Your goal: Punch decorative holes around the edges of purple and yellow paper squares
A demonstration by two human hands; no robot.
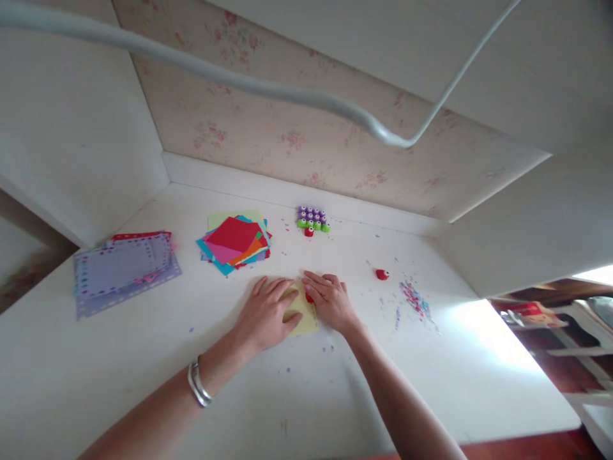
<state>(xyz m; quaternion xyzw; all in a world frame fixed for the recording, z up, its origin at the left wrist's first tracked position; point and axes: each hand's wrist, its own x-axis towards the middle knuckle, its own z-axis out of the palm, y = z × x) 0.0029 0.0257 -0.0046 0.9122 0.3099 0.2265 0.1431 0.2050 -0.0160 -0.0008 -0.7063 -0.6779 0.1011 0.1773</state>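
Note:
A pale yellow sheet of paper [304, 324] lies on the white table, with small marks along its right edge. My left hand [271, 313] rests on its left part, fingers spread and laid flat. At the sheet's right edge my right hand [330, 300] is closed over a small red craft punch [309, 296]; most of the punch is hidden under the fingers. Another red craft punch [382, 274] stands apart to the right. Behind my hands sit several purple and green punches [312, 217] in rows, with one red punch [309, 232] in front of them.
Coloured paper sheets [234, 239] are heaped at the back left. Farther left lie lilac and red sheets [119, 265] with punched edges. Tiny paper cut-outs [416, 300] are piled at the right. A white cable [287, 89] crosses the upper view.

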